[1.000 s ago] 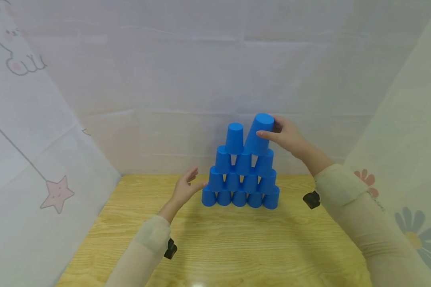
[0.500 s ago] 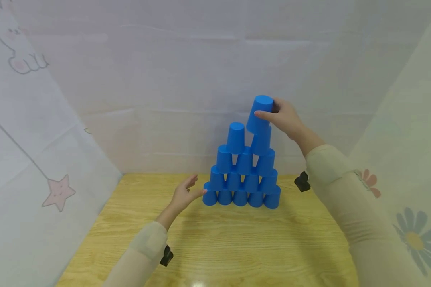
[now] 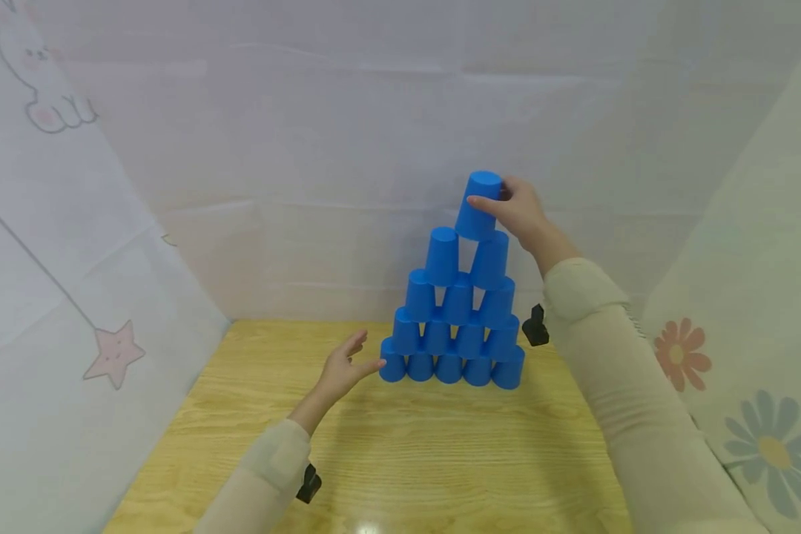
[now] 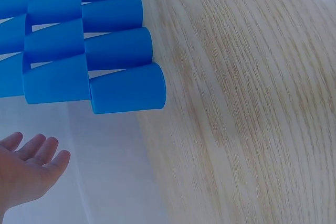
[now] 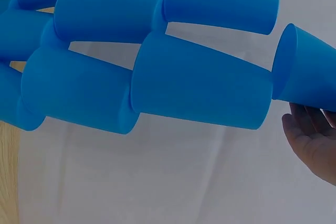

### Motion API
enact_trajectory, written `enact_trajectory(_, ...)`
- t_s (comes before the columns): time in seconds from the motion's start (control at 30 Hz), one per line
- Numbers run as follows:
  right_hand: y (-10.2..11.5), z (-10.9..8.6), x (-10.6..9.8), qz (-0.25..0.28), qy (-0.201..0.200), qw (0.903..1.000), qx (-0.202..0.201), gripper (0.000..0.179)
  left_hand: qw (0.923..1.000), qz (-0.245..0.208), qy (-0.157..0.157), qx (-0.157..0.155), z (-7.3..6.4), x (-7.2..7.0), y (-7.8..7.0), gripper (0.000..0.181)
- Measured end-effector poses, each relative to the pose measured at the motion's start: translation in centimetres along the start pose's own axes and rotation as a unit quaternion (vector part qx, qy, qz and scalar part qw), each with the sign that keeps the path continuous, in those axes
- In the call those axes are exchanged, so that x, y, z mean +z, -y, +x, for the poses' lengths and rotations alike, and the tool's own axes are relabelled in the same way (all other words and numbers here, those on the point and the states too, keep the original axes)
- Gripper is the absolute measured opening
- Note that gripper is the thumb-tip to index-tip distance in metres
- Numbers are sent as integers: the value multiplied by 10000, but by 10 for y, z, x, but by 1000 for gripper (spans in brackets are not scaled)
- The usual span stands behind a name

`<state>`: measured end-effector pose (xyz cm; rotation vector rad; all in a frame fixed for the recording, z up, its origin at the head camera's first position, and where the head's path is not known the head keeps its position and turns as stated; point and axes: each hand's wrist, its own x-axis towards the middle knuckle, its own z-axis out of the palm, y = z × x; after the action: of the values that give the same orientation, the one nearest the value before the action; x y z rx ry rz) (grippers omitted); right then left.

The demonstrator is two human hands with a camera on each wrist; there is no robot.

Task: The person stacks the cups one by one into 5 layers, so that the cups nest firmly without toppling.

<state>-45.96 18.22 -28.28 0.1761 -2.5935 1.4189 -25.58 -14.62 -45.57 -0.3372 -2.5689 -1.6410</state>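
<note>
A pyramid of upside-down blue cups (image 3: 457, 300) rises in rows on the table, with two cups in its upper row. My right hand (image 3: 523, 211) grips another blue cup (image 3: 474, 222) between thumb and fingers, mouth down and slightly tilted, over those two. In the right wrist view this held cup (image 5: 312, 72) has its rim at the base of the upper right cup (image 5: 205, 85); whether its whole rim rests cannot be told. Low at the pyramid's left side is my left hand (image 3: 342, 371), fingers spread and holding nothing, its thumb near the bottom left cup (image 3: 392, 363).
The wood-grain table (image 3: 414, 452) extends in front of the pyramid. A pale cloth backdrop (image 3: 334, 148) hangs close behind it, and printed cloth sides (image 3: 701, 274) stand left and right. Black wrist devices (image 3: 536, 326) sit below the sleeves.
My right hand has lifted the held cup up from the upper right cup, then shifted it slightly left over the gap between the two upper cups. The left hand has barely moved.
</note>
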Motion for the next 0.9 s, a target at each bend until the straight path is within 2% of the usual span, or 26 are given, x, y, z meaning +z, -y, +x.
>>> enact_trajectory(0.2,-5,9,6,14,16,9999,117,85,10000,-13,-38,19,-1,-2,0,77)
enact_trajectory(0.3,10,-7,6,67,-15,10000,59,85,10000,14,-61,15,0,-3,-1,77)
enact_trajectory(0.47,67,-69,3,48,34,10000,45,83,10000,-18,-24,-28,-1,-2,-1,78)
enact_trajectory(0.6,99,-106,-1,17,35,10000,12,83,10000,-62,-8,-1,-3,-1,1,78)
enact_trajectory(0.73,106,-113,-3,33,67,10000,51,82,10000,-73,-34,-12,-3,0,4,77)
enact_trajectory(0.9,104,-110,-3,-147,79,9998,75,82,10000,-57,-12,-35,-3,0,6,77)
